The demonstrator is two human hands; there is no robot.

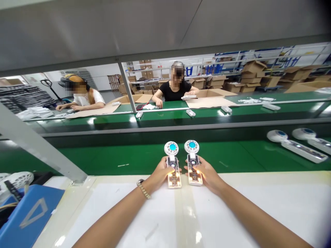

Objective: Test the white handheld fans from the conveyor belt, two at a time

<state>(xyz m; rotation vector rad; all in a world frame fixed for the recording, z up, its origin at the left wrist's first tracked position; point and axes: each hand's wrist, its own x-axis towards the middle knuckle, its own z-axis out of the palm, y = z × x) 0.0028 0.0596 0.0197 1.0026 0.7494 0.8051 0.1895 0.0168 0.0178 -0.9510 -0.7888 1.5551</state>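
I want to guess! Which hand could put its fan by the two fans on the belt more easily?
Probably the right hand: its fan is nearer the two fans lying at the belt's right.

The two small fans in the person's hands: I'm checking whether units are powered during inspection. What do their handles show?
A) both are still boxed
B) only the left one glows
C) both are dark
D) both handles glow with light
D: the left hand and right hand each hold a small fan, left fan and right fan, and both handles glow warm yellow.

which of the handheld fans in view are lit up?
The two held ones: left hand grips a fan, right hand another, handles glowing. The two fans on the green belt look unlit.
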